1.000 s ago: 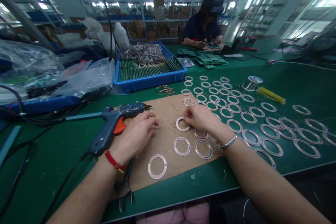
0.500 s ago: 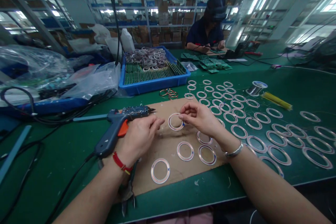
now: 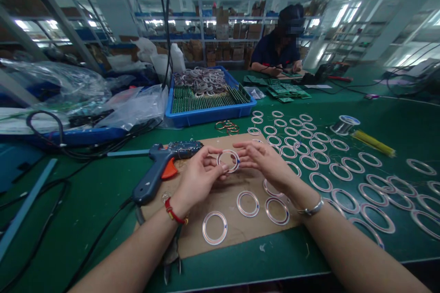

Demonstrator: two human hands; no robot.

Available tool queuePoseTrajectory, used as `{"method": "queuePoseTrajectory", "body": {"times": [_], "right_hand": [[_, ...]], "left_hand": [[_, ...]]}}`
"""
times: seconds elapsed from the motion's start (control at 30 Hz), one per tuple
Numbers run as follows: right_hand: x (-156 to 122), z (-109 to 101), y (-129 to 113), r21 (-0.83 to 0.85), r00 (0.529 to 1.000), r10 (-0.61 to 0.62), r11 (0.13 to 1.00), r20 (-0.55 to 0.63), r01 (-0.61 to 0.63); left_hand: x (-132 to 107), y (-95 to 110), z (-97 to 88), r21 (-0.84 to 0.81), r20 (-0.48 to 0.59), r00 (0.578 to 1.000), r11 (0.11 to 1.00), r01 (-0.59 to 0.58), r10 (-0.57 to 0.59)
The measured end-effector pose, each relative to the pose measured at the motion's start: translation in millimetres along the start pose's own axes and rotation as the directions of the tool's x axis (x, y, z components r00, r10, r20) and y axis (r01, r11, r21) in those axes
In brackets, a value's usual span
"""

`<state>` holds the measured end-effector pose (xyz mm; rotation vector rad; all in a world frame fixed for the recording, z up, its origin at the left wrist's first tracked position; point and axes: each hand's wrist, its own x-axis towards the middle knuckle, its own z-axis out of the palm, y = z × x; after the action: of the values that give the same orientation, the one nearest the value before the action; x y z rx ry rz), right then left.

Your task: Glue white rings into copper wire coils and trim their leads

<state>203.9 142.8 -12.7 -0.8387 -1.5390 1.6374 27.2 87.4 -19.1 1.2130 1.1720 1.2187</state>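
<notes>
Both hands hold one thin clear ring (image 3: pixel 228 160) just above a brown cardboard sheet (image 3: pixel 220 197). My left hand (image 3: pixel 199 177) pinches the ring's left edge with thumb and fingers. My right hand (image 3: pixel 264 160) pinches its right edge. Three similar rings (image 3: pixel 215 227) lie flat on the cardboard below the hands. A blue glue gun (image 3: pixel 164 165) with an orange trigger lies to the left, its nozzle close to my left hand. Pliers (image 3: pixel 172 256) lie partly hidden under my left forearm.
Several rings in rows (image 3: pixel 319 155) cover the green table on the right. A blue tray (image 3: pixel 209 96) with rings and green strips stands behind. A solder spool (image 3: pixel 343 124), yellow strips (image 3: pixel 373 143), plastic bags (image 3: pixel 130 107) and cables lie around. Another person (image 3: pixel 280 43) works at the far end.
My right hand lifted a ring off the cardboard and carried it left. My left hand rose to meet it and took hold of its other edge.
</notes>
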Motion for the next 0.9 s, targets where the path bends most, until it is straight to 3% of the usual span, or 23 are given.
{"method": "queuePoseTrajectory", "body": {"times": [0.17, 0.3, 0.43, 0.57, 0.67, 0.77, 0.83, 0.9], "right_hand": [[-5.0, 15.2, 2.9, -0.054, 0.995, -0.094, 0.994, -0.029, 0.092], [-5.5, 17.5, 6.0, -0.036, 0.993, -0.1, 0.995, -0.057, 0.098], [-5.2, 11.5, 3.8, -0.018, 1.0, -0.03, 0.999, 0.007, 0.03], [-6.4, 8.2, 2.1, -0.02, 0.997, 0.041, 0.999, 0.07, -0.04], [-8.2, 8.7, 1.0, -0.049, 0.985, 0.106, 0.994, 0.138, -0.1], [-8.0, 1.8, -3.8, -0.129, 0.959, 0.129, 0.987, 0.251, -0.099], [-4.7, -12.7, -8.8, -0.191, 0.983, 0.054, 0.981, 0.174, -0.02], [1.6, -35.5, -13.2, -0.259, 0.989, -0.109, 0.962, -0.1, 0.08]], "left_hand": [[0.7, 3.1, -0.5, -0.045, -0.041, 0.999, 0.999, -0.004, 0.002], [1.1, -1.2, -7.1, 0.158, -0.045, 0.993, 0.982, -0.104, 0.112], [-0.4, -4.6, -12.5, 0.49, -0.034, 0.944, 0.829, -0.272, 0.329], [-2.8, -1.2, -8.8, 0.614, 0.055, 0.919, 0.713, -0.34, 0.39], [-2.7, 2.4, -7.1, 0.752, 0.099, 0.907, 0.566, -0.338, 0.409], [0.0, 4.6, -13.2, 0.836, 0.058, 0.923, 0.486, -0.254, 0.381], [2.3, 5.3, -20.0, 0.861, 0.011, 0.932, 0.47, -0.192, 0.362], [3.9, 5.3, -25.6, 0.86, -0.009, 0.935, 0.48, -0.174, 0.355]]}}
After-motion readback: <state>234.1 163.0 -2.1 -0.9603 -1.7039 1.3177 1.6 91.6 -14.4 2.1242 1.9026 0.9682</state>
